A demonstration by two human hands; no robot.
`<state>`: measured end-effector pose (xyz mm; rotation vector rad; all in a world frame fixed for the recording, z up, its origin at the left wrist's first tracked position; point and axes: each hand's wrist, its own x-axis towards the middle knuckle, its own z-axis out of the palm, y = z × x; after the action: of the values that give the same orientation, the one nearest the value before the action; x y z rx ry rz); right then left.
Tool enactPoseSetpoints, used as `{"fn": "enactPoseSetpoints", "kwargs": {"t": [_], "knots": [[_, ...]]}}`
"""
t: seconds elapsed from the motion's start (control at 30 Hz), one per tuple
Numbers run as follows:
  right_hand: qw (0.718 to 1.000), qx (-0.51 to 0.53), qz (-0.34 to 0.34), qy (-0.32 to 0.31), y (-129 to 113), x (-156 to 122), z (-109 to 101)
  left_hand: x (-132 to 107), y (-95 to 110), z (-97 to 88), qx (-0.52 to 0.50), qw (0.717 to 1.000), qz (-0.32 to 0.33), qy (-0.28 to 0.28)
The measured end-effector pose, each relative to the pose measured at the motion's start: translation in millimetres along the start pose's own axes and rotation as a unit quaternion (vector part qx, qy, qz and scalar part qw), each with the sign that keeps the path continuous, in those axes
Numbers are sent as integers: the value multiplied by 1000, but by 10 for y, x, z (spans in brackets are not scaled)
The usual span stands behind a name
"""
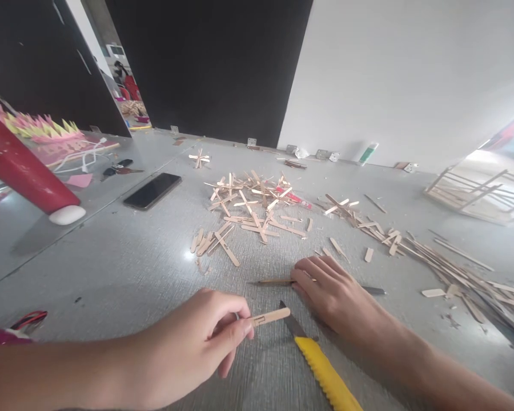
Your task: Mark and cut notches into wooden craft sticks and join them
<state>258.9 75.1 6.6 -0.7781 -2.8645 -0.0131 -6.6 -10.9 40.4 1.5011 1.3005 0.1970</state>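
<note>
A wooden craft stick [274, 316] with dark lines drawn on it is pinched between the thumb and fingers of my left hand [223, 331], just above the table. My right hand [328, 288] rests on the table with its fingers curled together over a thin brown pencil [274, 281], whose tip points left. Past that hand's far side sticks out a flat dark grey strip [373, 290]; the rest of it is hidden. Between my hands lies a knife [321, 365] with a yellow handle, its dark blade near the craft stick's end.
Loose and crossed craft sticks [257, 208] lie ahead, with a red-and-white tube [297, 198] among them. Thin wood strips [458, 265] and a stick frame [484, 197] are at right. A phone [153, 190], keys [122, 169] and a red cylinder [23, 162] are at left.
</note>
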Motion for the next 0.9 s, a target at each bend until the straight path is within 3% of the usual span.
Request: {"fn": "enactPoseSetpoints", "kwargs": {"t": [0.1, 0.23, 0.3, 0.37, 0.43, 0.63, 0.7, 0.9], "knots": [[998, 29, 45, 28, 1, -6, -50, 63, -75, 7, 20, 1000, -13, -8], [965, 173, 179, 77, -297, -132, -178, 73, -96, -3, 23, 999, -18, -25], [952, 257, 158, 43, -488, -217, -224, 67, -97, -4, 20, 999, -21, -26], [955, 265, 129, 30, -600, -272, -236, 64, -98, -5, 15, 999, -22, -28], [963, 232, 133, 36, -574, -274, -215, 64, -96, -13, 13, 999, -25, -32], [975, 98, 187, 60, -121, -143, -180, 105, -97, -67, -13, 998, -13, -62], [984, 70, 161, 34, -106, -130, -238, 129, -108, -80, -20, 997, -9, -73], [995, 90, -41, 16, -290, -190, -420, 154, -82, -117, -22, 996, -17, -85]]}}
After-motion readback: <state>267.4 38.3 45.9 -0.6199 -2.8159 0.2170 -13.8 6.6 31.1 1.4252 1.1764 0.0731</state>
